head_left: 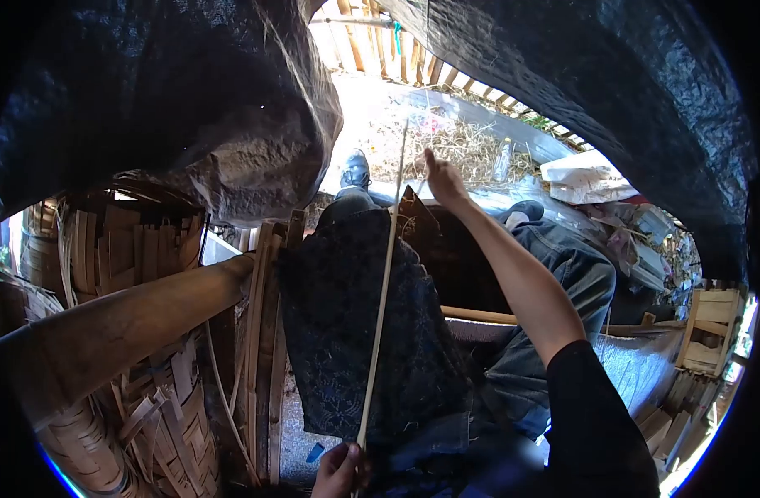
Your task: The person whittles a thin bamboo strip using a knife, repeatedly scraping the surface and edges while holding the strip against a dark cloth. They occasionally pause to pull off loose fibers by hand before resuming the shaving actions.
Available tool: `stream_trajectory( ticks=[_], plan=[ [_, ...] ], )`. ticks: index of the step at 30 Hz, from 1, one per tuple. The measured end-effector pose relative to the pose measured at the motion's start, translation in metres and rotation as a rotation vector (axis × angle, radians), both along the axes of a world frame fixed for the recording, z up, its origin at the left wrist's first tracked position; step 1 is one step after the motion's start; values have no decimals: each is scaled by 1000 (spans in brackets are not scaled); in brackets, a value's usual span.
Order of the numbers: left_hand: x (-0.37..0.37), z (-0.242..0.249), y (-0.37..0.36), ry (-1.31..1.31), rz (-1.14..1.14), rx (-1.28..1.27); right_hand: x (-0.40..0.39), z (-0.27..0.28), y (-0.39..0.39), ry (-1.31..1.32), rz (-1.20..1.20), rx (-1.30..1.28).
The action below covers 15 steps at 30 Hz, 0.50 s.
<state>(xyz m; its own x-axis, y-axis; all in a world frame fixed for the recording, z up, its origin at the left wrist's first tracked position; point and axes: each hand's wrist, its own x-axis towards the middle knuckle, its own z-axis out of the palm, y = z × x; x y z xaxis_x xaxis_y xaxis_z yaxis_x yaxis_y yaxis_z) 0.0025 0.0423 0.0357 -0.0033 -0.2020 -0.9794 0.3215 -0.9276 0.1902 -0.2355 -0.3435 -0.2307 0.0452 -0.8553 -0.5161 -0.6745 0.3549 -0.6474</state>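
Observation:
A long, thin bamboo strip (383, 303) runs up the middle of the view, over a dark patterned cloth (338, 332) spread on my lap. At the bottom, my left hand (338, 471) is closed around the strip's near end. My right hand (448, 181) reaches forward, just right of the strip's far end and apart from it. Its thumb points up and the other fingers look curled. Glare hides what they hold, if anything. Below that hand stands a dark brown pointed piece (420, 217), between my knees.
A thick bamboo pole (139, 328) juts in from the left, above woven baskets (168, 415) holding split wood. Dark plastic sheeting (172, 100) hangs at upper left and right. Shavings (463, 149), a clear bottle (502, 159) and a white block (587, 176) lie ahead. At right is a wooden crate (710, 330).

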Motion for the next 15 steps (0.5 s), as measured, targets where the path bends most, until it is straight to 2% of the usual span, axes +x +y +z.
stream_trajectory(
  ticks=[2, 3, 4, 6, 7, 8, 10, 12, 14, 15],
  plan=[
    [-7, 2, -8, -117, 10, -50, 4, 33, 12, -129, -155, 32],
    [-11, 4, -14, -226, 21, -99, 7, 24, 23, -228, -254, -134],
    [-8, 5, -22, -237, 30, -98, 5, 44, 39, -302, -273, -121],
    [4, 4, -38, -207, -451, -327, 2, 92, 82, -467, -281, 8],
    [5, -2, -38, -106, -379, -292, -4, 104, 101, -487, -260, 41],
    [4, -5, -39, -114, -379, -296, -11, 112, 120, -506, -241, 76],
    [4, -10, -44, 173, -102, -296, -20, 125, 154, -535, -186, -56],
    [6, -17, -52, 238, -184, -302, -20, 145, 179, -528, -136, -117],
    [3, -20, -57, 371, -155, -151, -19, 164, 197, -514, -91, -181],
    [2, -20, -58, 379, -255, -141, -16, 171, 203, -519, -70, -205]
  ],
)
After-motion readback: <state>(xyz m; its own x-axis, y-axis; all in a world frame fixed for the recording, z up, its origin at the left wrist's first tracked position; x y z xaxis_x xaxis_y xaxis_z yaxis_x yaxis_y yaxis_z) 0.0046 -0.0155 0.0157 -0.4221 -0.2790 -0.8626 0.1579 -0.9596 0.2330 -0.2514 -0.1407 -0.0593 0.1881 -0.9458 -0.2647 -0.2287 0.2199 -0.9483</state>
